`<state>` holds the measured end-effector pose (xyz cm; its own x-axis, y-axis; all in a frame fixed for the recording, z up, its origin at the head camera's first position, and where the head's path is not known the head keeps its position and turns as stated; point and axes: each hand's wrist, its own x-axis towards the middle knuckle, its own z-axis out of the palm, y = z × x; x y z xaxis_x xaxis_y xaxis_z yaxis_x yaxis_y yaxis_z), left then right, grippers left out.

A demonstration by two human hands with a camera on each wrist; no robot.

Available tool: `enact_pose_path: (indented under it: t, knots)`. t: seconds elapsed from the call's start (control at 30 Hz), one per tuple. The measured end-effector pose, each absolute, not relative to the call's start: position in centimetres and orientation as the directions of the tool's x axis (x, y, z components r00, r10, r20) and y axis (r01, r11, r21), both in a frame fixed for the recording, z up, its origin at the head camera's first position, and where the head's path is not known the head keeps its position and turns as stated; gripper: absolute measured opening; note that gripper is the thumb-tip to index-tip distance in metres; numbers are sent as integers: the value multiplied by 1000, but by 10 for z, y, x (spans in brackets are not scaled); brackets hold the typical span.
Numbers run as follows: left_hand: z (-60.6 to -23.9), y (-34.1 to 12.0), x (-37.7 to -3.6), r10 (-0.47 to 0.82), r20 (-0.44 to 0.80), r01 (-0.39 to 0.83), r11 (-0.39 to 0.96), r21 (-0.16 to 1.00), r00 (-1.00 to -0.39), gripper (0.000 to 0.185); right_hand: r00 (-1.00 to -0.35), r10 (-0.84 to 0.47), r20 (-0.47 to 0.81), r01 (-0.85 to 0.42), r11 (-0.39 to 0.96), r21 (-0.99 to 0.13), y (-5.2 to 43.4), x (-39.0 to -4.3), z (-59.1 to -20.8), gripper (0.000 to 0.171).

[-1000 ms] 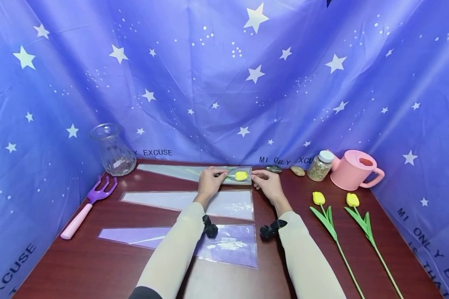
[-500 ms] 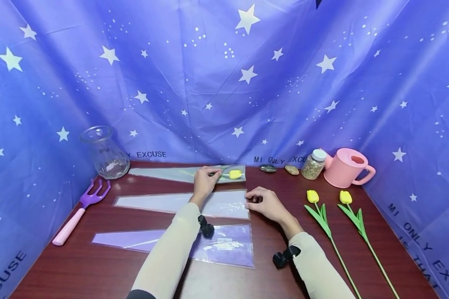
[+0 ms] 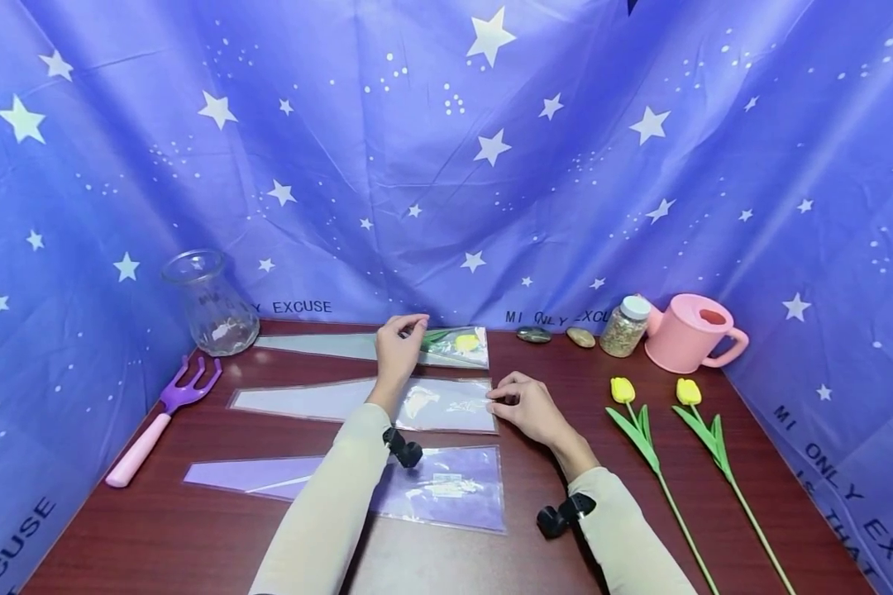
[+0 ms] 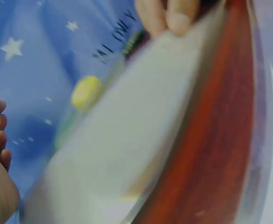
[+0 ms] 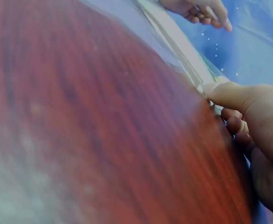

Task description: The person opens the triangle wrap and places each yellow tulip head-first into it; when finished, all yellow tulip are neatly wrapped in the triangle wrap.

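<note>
My right hand (image 3: 532,406) pinches the right edge of the middle flower sleeve (image 3: 312,402), a white tapered one with a clear front. In the right wrist view its thumb (image 5: 220,93) presses on the sleeve's edge. Above the back sleeve (image 3: 305,344) is my left hand (image 3: 400,351), holding nothing, its fingers loosely bent. The left wrist view has those fingers (image 4: 1,133) against the curtain. A yellow tulip (image 3: 466,342) lies in the back sleeve's wide end, its stem partly hidden by my left hand. Nearest me is a purple sleeve (image 3: 476,500), partly under my left forearm.
Two yellow tulips, one nearer (image 3: 623,390) and one farther right (image 3: 688,392), lie at the right. Behind them are a pink watering can (image 3: 688,335), a jar (image 3: 625,329) and two stones (image 3: 580,337). On the left are a glass vase (image 3: 219,310) and a hand rake (image 3: 149,442).
My right hand has moved from the back sleeve's end to the middle sleeve's right edge. My left hand has let go of the tulip and lifted slightly leftward.
</note>
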<state>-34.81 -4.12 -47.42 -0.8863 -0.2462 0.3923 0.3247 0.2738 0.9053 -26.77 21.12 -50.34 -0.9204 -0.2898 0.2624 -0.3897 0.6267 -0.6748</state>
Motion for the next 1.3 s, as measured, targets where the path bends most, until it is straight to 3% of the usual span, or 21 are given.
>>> enact_pose_path:
  t: [0.13, 0.27, 0.37, 0.47, 0.93, 1.3]
  knots:
    - [-460, -51, -334, -162, 385, 334, 269, 903, -909, 14, -920, -278, 275, -391, 639, -663, 207, -269, -504, 13]
    - [-460, -52, -308, 100, 283, 300, 343, 890, -954, 19, -920, -269, 285, -392, 645, -656, 206, -268, -504, 12]
    - [-467, -48, -288, 304, 188, 312, 439, 842, -934, 22, -918, -267, 292, -396, 649, -650, 205, -267, -503, 10]
    - [-475, -46, -275, 397, 161, 361, 501, 787, -903, 23, -917, -266, 298, -399, 646, -651, 204, -266, -502, 10]
    - [-499, -56, -272, 381, 202, 382, 487, 785, -902, 24, -903, -262, 339, -429, 570, -701, 202, -261, -500, 7]
    - [-504, -57, -271, 295, 264, 385, 505, 773, -918, 9, -901, -240, 362, -435, 491, -755, 201, -260, -497, 4]
